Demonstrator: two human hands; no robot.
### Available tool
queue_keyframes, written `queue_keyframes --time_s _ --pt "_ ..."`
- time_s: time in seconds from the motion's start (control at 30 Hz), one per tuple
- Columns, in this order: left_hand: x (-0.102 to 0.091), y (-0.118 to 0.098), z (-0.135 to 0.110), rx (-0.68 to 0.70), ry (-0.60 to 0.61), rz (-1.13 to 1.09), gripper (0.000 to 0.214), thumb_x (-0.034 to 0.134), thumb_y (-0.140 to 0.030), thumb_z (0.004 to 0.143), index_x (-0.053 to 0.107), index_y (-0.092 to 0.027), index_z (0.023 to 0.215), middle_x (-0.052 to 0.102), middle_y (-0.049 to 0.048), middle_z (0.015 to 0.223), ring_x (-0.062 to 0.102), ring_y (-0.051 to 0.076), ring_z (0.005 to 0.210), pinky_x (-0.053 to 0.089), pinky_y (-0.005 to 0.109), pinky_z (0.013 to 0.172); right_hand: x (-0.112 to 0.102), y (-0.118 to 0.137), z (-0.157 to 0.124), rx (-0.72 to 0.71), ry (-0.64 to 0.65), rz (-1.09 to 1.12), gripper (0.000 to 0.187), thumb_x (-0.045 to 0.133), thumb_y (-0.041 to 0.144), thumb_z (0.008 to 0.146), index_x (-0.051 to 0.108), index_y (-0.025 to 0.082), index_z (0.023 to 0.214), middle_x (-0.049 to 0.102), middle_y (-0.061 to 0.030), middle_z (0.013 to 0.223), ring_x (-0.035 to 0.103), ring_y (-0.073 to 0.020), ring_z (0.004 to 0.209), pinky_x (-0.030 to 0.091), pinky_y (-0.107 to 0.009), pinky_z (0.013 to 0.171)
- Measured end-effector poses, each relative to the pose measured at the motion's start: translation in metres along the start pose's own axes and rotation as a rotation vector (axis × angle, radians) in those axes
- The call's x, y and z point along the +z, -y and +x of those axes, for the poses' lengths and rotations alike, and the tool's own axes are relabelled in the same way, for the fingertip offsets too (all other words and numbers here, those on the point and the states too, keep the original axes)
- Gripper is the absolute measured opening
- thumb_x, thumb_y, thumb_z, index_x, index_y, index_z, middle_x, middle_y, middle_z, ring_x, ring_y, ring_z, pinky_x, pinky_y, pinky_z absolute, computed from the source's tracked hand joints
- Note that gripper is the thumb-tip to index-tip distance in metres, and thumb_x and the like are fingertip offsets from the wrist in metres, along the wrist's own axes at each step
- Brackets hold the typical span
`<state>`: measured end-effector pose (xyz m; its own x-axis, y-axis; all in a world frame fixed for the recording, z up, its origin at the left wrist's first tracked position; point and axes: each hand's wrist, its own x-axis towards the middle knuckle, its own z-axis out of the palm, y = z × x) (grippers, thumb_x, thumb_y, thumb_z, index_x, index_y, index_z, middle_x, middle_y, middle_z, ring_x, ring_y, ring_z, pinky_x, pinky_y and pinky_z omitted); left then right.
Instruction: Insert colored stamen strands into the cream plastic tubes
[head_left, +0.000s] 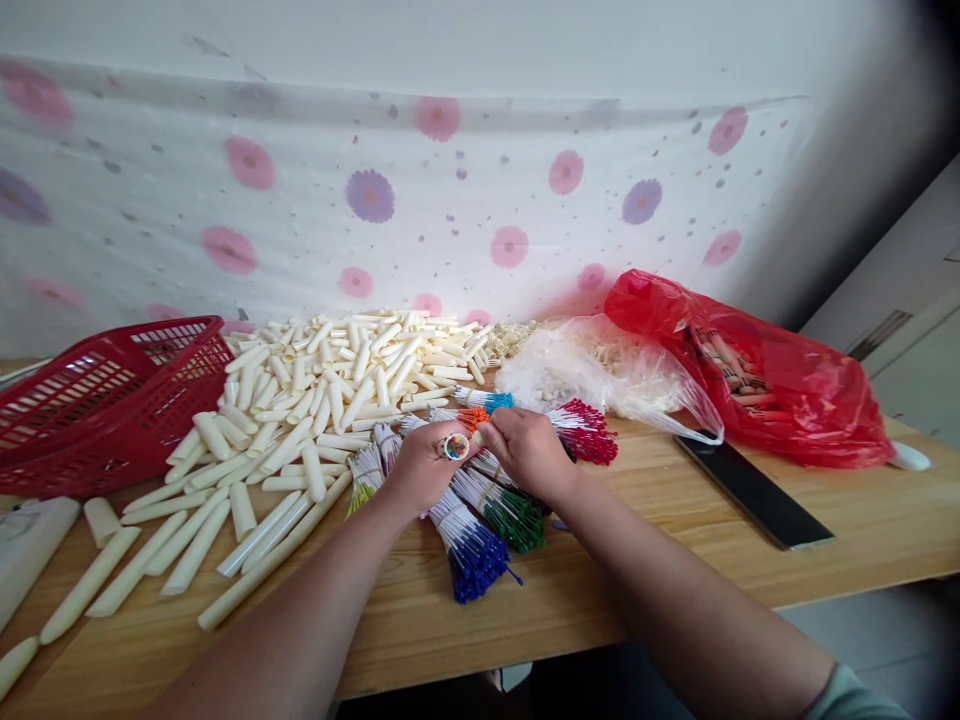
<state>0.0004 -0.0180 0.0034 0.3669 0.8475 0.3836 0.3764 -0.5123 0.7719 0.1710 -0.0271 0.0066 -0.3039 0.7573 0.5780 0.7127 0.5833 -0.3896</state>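
My left hand (421, 470) is closed around a cream plastic tube (444, 447), whose open end faces me. Inside it show the tips of several thin sticks in mixed colours. Touching it from the right is my right hand (527, 452), its fingers pinched on a small cream piece (477, 438) that is mostly hidden. Around and under both hands lie bundles of white sticks with coloured tips: a blue bundle (472, 550), a green bundle (510, 510), a red bundle (583, 430), an orange bundle (472, 416), a light blue bundle (491, 400) and a yellow-green bundle (364, 478).
A large heap of cream tubes (345, 375) spreads across the left and back of the wooden table (570, 615). The red basket (105, 400) tilts at far left. At right are a clear plastic bag (600, 365), a red plastic bag (810, 385) and a black phone (754, 490).
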Motion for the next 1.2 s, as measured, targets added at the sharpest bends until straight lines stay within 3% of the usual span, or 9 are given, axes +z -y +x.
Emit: queue_keyframes --time_s 0.2,0.33,0.5,0.67,0.8,1.0,1.13,1.2 --pt "0.0018 0.0001 -0.0003 -0.050 -0.026 -0.037 0.028 0.057 -0.034 0.080 0.055 -0.016 0.059 0.044 -0.0046 0.052 0.039 0.010 0.052 0.033 0.022 0.051 0.0007 -0.0062 -0.0007 -0.002 0.001 0.210 0.017 0.048 0.031 0.091 0.053 0.019 0.080 0.060 -0.0033 0.075 0.054 -0.0143 0.068 0.039 -0.024 0.062" --pt "0.0018 0.0014 0.0006 -0.016 -0.018 -0.006 0.028 0.057 -0.032 0.079 0.052 -0.017 0.057 0.043 -0.0049 0.052 0.038 0.010 0.052 0.031 0.022 0.050 0.0023 -0.0077 -0.0008 0.043 0.025 0.110 0.029 0.042 0.033 0.093 0.050 0.019 0.069 0.055 -0.0018 0.064 0.048 -0.0139 0.059 0.036 -0.025 0.057" --pt "0.0027 0.0023 0.0009 -0.029 -0.013 0.011 0.030 0.056 -0.032 0.080 0.050 -0.017 0.055 0.040 -0.0052 0.051 0.034 0.009 0.050 0.028 0.022 0.048 0.0022 -0.0059 -0.0004 -0.023 0.032 0.191 0.021 0.041 0.031 0.093 0.053 0.019 0.080 0.060 -0.0045 0.077 0.054 -0.0153 0.070 0.040 -0.025 0.064" --pt "0.0029 0.0024 0.0011 0.001 0.009 0.015 0.031 0.056 -0.033 0.080 0.049 -0.017 0.054 0.040 -0.0047 0.052 0.035 0.010 0.052 0.029 0.021 0.049 0.0031 -0.0056 -0.0002 0.091 0.052 0.065 0.031 0.038 0.036 0.094 0.049 0.020 0.070 0.054 -0.0019 0.062 0.046 -0.0140 0.057 0.034 -0.025 0.056" --pt "0.0024 0.0038 0.0010 -0.039 -0.014 -0.005 0.029 0.056 -0.035 0.080 0.051 -0.017 0.058 0.042 -0.0047 0.053 0.037 0.010 0.051 0.030 0.021 0.050 0.0007 -0.0068 0.0000 -0.005 0.067 0.183 0.023 0.040 0.032 0.093 0.050 0.019 0.078 0.058 -0.0032 0.073 0.051 -0.0141 0.065 0.038 -0.024 0.060" --pt "0.0023 0.0049 0.0006 -0.018 0.018 0.011 0.034 0.055 -0.037 0.081 0.046 -0.017 0.054 0.038 -0.0045 0.053 0.034 0.009 0.052 0.029 0.021 0.049 -0.0018 -0.0042 -0.0017 0.073 0.123 0.034 0.032 0.037 0.034 0.095 0.049 0.020 0.069 0.053 -0.0009 0.061 0.045 -0.0131 0.054 0.030 -0.025 0.053" --pt "0.0017 0.0049 0.0002 -0.031 0.029 -0.013 0.031 0.055 -0.035 0.082 0.051 -0.017 0.057 0.040 -0.0045 0.052 0.035 0.009 0.052 0.030 0.021 0.049 -0.0020 -0.0031 -0.0022 -0.022 0.093 0.084 0.023 0.040 0.033 0.094 0.052 0.019 0.080 0.059 -0.0044 0.076 0.053 -0.0152 0.067 0.036 -0.025 0.059" --pt "0.0020 0.0061 0.0000 -0.019 0.036 0.008 0.028 0.056 -0.030 0.081 0.052 -0.016 0.057 0.043 -0.0044 0.053 0.037 0.010 0.053 0.030 0.021 0.050 -0.0005 -0.0029 -0.0023 -0.029 0.081 0.022 0.027 0.037 0.031 0.095 0.050 0.019 0.075 0.057 -0.0041 0.071 0.051 -0.0153 0.064 0.034 -0.026 0.058"
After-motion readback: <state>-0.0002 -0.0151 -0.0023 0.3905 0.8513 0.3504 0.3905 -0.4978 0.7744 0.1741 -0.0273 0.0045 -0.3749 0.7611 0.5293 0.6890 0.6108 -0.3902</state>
